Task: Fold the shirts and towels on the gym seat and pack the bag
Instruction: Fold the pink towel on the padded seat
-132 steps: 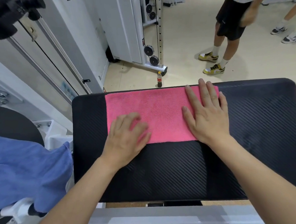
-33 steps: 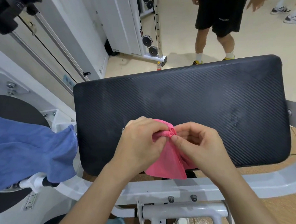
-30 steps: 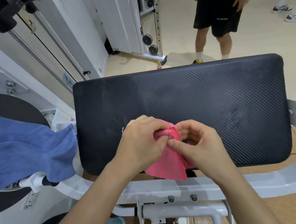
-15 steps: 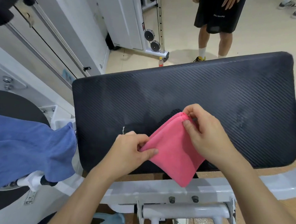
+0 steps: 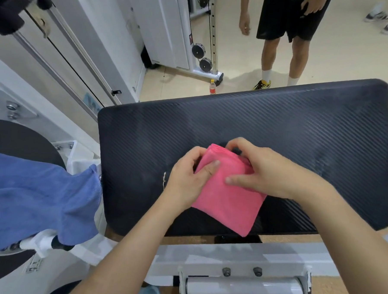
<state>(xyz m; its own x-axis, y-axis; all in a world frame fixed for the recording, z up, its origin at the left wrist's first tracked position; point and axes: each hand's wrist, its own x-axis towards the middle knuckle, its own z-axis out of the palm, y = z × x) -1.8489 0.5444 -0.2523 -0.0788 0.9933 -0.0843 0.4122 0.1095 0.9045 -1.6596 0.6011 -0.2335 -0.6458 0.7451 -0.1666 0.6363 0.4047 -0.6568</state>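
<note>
A pink towel, folded into a small rectangle, lies tilted on the black padded gym seat near its front edge, one corner reaching the edge. My left hand grips the towel's left side, thumb on top. My right hand holds its far right corner, thumb pressed on the top face and fingers curled over the far edge. A blue shirt hangs over the machine part to the left of the seat.
White machine frame runs under the seat's front. A person in black shorts stands just beyond the seat's far edge. A small bottle stands on the floor by a white cable machine.
The towel lay spread flat on the seat earlier, then was lifted and bunched between both hands. It is now folded smaller and set down on the seat, both hands still on it.
</note>
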